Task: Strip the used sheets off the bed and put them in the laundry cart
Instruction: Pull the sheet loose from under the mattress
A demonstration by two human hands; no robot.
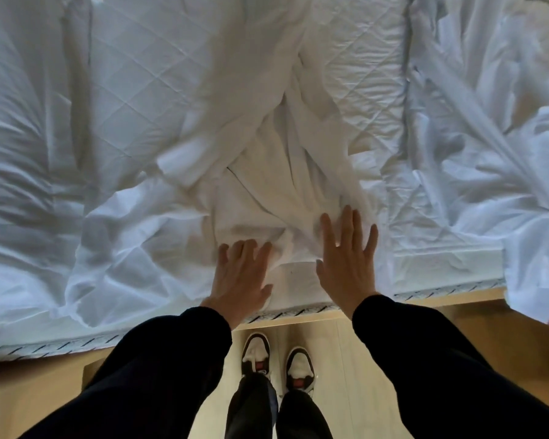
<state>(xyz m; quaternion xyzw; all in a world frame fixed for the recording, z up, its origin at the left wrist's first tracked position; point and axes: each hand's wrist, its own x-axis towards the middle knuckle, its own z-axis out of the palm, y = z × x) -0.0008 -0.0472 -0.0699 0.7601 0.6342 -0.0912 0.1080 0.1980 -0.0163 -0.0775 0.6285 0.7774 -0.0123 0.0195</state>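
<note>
So both hands are down flat on the bunched-up sheet [267, 185], right at the near edge of the bed [441, 274]. The left hand [241, 274] and right hand [346, 264] sit either side of the bundle's near end, palms down, fingers straight and spread. So there's no real grip yet, nothing pinched or curled round. My guess is they're pinning or gathering the pile before scooping it up.

The sheet is thin, white, cotton-looking stuff, pulled into a long rumpled ridge up the middle with soft folds everywhere. Under it the quilted mattress pad [146, 74] shows, puffier, with diamond stitching. More loose white linen [488, 137] is crumpled off to the right, and some on the left too. The laundry cart isn't in view, only pale floor [346, 375] and sneakers [255, 350].
</note>
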